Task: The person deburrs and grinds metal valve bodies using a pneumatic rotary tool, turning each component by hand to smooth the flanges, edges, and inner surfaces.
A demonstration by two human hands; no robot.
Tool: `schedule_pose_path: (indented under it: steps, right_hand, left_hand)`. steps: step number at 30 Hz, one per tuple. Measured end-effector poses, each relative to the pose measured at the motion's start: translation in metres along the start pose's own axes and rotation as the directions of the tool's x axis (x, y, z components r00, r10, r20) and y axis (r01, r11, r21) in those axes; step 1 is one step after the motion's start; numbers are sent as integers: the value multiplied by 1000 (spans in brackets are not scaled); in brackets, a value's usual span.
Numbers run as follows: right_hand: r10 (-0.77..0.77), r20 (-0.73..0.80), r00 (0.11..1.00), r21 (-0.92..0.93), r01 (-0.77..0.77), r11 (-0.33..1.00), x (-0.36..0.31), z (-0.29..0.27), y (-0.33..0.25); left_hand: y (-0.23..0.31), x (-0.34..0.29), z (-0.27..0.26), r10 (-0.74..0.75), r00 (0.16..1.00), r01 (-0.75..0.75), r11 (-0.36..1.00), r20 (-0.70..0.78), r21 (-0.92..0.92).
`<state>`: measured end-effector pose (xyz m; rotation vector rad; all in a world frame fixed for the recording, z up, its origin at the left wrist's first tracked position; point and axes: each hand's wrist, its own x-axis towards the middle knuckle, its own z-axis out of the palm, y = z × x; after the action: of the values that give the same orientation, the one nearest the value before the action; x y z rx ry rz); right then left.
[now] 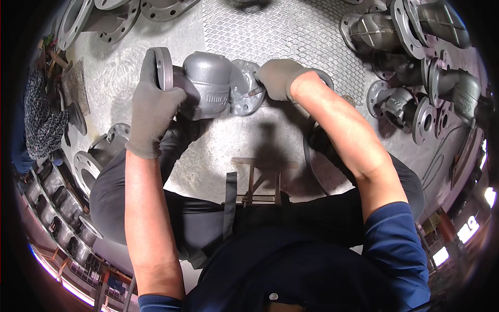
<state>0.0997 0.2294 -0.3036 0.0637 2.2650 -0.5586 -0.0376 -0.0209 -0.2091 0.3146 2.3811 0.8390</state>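
Observation:
In front of me a grey cast-metal valve body lies on its side, with a round flange at each end. My left hand, in a grey glove, is closed on the left flange, fingers over its rim and thumb toward the body. My right hand, gloved too, is closed round a tool with a slim tip. The tip meets or nearly meets the face of the right flange. Most of the tool is hidden by the glove, so its exact kind cannot be told.
Several flanged castings crowd the right side. More flanged castings stand at the far left and beside my left knee. A perforated metal mat covers the floor ahead. A dark hose curves near my right leg. A small wooden frame is between my legs.

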Motion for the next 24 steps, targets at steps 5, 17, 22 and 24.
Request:
schedule_pose_path:
  steps: [5, 17, 22, 24]
  right_hand:
    - [27, 58, 998, -22, -25, 999, 5, -6, 0]
    - [-25, 24, 999, -34, 26, 999, 3, -1, -5]
    - [-36, -68, 997, -50, 32, 998, -1, 14, -24]
    - [-39, -71, 997, -54, 35, 998, -4, 19, -30]
  left_hand:
    - [-2, 2, 1, 28, 1000, -28, 1000, -2, -6]
    - [5, -2, 0, 31, 999, -30, 999, -13, 38]
    - [5, -4, 2, 37, 999, -35, 998, -28, 54]
    - [3, -5, 3, 48, 998, -48, 999, -33, 22]
